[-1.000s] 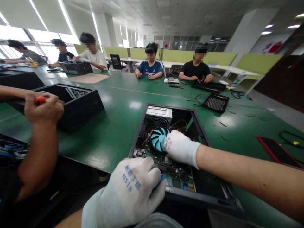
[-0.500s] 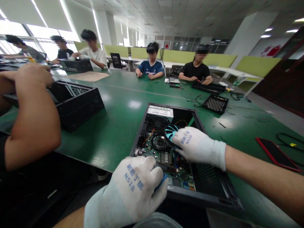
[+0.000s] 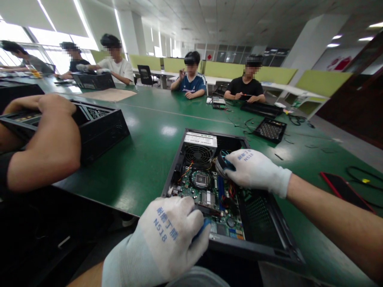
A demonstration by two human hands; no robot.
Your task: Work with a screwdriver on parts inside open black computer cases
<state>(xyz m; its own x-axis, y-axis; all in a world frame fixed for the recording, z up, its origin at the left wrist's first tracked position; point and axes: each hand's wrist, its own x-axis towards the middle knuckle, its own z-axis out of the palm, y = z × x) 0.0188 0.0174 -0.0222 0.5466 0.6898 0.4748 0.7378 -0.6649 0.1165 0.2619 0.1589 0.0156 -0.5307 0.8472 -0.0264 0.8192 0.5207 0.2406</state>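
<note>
An open black computer case [image 3: 257,248] lies on its side in front of me. Its green motherboard [image 3: 189,184] faces up, and the processor socket [image 3: 201,181] shows bare. My right hand [image 3: 254,169], in a white work glove, is closed round a CPU cooler fan [image 3: 221,165] with blue blades. The fan is tilted on edge above the board's right side, apart from the socket. My left hand [image 3: 169,235], gloved too, is closed at the near left edge of the case. Whatever its curled fingers hold, if anything, is hidden.
The power supply [image 3: 200,153] fills the case's far left corner. At left, a co-worker's arm [image 3: 48,147] reaches into another black case [image 3: 104,129]. A black tray-like part [image 3: 271,129] and a red-edged black panel [image 3: 344,191] lie on the green table at right.
My right hand has drawn the cooler fan right and tipped it on edge, uncovering the socket. My left hand has stayed almost still. The co-worker's arm at left has gone lower into their case.
</note>
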